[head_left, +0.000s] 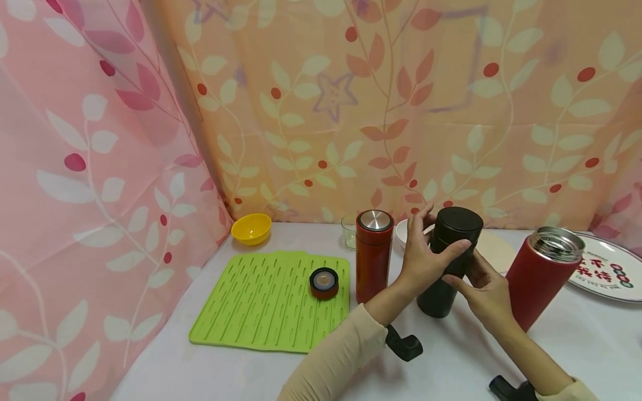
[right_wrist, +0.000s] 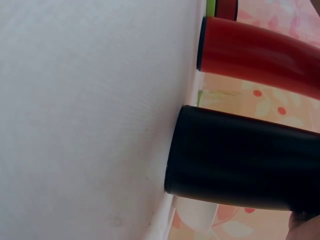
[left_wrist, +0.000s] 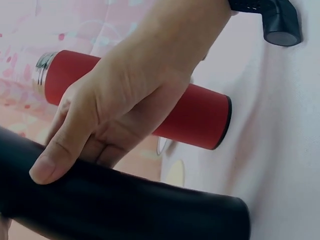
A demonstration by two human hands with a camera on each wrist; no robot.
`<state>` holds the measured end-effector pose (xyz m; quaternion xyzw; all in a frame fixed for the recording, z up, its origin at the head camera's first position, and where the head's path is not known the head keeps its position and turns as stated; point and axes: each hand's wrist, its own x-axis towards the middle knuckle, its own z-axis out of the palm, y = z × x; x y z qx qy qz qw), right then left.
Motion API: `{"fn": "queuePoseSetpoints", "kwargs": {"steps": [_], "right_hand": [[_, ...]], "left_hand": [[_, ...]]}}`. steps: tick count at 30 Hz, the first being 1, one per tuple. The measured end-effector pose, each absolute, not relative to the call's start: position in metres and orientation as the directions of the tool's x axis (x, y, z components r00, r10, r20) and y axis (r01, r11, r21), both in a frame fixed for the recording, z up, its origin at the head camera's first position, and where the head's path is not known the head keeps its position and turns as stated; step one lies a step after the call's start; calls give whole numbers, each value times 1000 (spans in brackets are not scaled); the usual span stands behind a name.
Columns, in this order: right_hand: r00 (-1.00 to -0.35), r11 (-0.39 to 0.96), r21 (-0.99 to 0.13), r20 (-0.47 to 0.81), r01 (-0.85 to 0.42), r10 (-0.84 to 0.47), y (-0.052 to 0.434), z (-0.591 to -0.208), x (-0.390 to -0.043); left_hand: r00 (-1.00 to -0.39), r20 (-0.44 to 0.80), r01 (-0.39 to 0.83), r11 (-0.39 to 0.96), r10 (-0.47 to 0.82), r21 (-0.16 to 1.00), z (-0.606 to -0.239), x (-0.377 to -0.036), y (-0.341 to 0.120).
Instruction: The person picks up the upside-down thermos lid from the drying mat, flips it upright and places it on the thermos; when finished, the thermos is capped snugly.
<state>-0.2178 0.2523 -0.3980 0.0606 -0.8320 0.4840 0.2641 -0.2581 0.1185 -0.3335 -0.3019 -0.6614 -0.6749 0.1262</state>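
Observation:
A black thermos (head_left: 442,292) stands on the table with its black lid (head_left: 458,220) on top. My left hand (head_left: 420,253) holds it near the lid, thumb across the front and fingers at the far left side. Lower down, my right hand (head_left: 489,289) grips the body, its thumb lying along the near side in the left wrist view. Just right of that hand is a larger red thermos (head_left: 539,284) with no lid, its steel threaded mouth (head_left: 558,244) showing. A slimmer red thermos (head_left: 372,262) with a steel-topped cap stands left of the black one.
A green ridged mat (head_left: 261,306) bears a dark red and black lid (head_left: 324,284). Behind are a yellow bowl (head_left: 252,229), a small glass (head_left: 348,231) and a partly hidden white bowl (head_left: 402,231). At right lie a patterned plate (head_left: 609,289) and a cream disc (head_left: 496,250).

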Motion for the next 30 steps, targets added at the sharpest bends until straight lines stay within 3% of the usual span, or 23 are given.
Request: {"fn": "queuePoseSetpoints", "kwargs": {"steps": [7,14,18,23,30], "right_hand": [[-855,515,-778,496,-359,154,252,-399,-218],[-844,491,-780,514,-388,150,251,-397,-218],[-852,502,-782,500,-369,152,252,-396,-218],[-867,531,-782,472,-326,162,253,-398,-216],[-856,516,-779,494,-356,154,253,-397,-217]], "left_hand": [[-811,568,566,-55,137,822,-333,-255,126],[-753,601,615,-36,268,788,-334,-257,114],[-764,582,599,-30,277,800,-332,-258,113],[-791,580,591,-3,195,807,-330,-257,124],[-828,537,545,6,162,839,-330,-254,126]]}}
